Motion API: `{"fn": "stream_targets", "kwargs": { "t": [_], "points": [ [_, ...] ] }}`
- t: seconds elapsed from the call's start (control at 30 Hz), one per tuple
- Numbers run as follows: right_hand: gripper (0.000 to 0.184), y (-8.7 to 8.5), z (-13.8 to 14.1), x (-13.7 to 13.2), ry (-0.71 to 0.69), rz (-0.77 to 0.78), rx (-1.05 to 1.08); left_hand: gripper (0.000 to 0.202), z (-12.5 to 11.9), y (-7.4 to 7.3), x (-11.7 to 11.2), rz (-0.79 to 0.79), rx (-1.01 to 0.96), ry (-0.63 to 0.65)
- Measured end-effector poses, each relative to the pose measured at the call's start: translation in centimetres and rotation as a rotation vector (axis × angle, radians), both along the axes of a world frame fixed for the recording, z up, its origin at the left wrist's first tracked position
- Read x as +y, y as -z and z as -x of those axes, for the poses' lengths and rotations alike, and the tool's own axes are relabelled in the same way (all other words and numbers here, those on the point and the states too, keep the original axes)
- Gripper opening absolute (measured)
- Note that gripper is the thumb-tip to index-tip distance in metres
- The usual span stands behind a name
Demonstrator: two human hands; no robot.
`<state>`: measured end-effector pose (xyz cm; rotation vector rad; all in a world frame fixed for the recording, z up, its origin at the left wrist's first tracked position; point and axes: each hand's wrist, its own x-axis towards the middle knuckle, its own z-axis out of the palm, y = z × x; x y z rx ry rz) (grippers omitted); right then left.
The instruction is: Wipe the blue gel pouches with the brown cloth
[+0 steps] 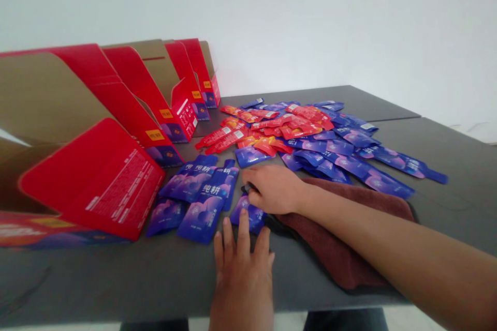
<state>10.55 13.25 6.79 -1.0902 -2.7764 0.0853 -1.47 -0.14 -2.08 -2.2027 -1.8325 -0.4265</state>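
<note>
My left hand (243,274) lies flat on the dark grey table (116,282), fingers spread, with its fingertips at the lower edge of a blue-purple sachet (248,216). My right hand (274,190) comes in from the right above that sachet, fingers curled down beside a small dark item (245,187) that is mostly hidden. Under my right wrist and forearm lies a folded brown towel (341,238). Several blue sachets with Chinese print (202,217) lie to the left of my hands. A loose heap of red and blue sachets (295,137) spreads beyond them.
Several flattened red-and-kraft cardboard cartons (116,114) stand along the left side of the table, partly folded, with one red panel (93,181) tilted toward me. A white wall (272,10) rises behind the table, and the table's near edge runs below my hands.
</note>
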Motion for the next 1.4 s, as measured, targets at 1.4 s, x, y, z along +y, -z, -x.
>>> {"fn": "stream_targets", "kwargs": {
  "t": [1.4],
  "points": [
    [0.017,-0.1,-0.1,-0.3,-0.196,0.061,0.052,0.028,0.5,0.1,0.0,-0.027,0.03,0.029]
  ]
}}
